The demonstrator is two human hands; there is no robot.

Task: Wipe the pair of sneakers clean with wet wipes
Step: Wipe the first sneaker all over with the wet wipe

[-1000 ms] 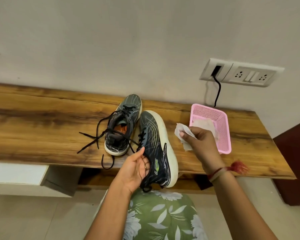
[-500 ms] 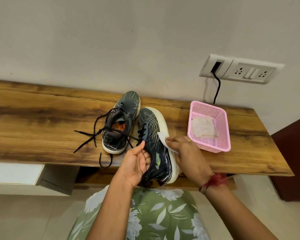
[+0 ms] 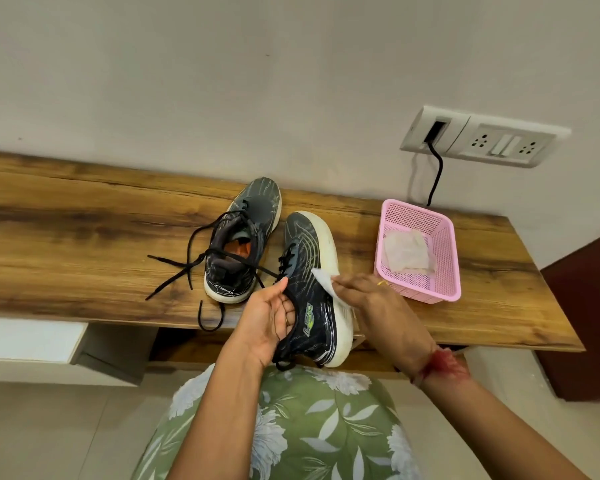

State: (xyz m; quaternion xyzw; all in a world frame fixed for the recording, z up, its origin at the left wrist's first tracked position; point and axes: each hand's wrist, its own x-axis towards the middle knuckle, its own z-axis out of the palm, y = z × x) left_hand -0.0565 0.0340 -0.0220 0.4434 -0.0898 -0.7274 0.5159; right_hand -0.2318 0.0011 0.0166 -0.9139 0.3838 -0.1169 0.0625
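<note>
Two dark patterned sneakers with white soles are on the wooden shelf (image 3: 84, 244). The left sneaker (image 3: 243, 240) stands upright with its black laces loose. The right sneaker (image 3: 309, 289) is tipped on its side, its heel past the shelf's front edge. My left hand (image 3: 271, 317) grips that sneaker at the collar, fingers inside the opening. My right hand (image 3: 371, 299) holds a white wet wipe (image 3: 324, 282) against the sneaker's upper, near the sole.
A pink plastic basket (image 3: 444, 268) with used white wipes in it sits on the shelf to the right. A wall socket plate (image 3: 485, 140) with a black cable hangs above it. A dark cabinet (image 3: 589, 317) stands at far right.
My right hand carried the wipe left from beside the basket onto the tipped sneaker's side. My left hand kept its grip on the sneaker.
</note>
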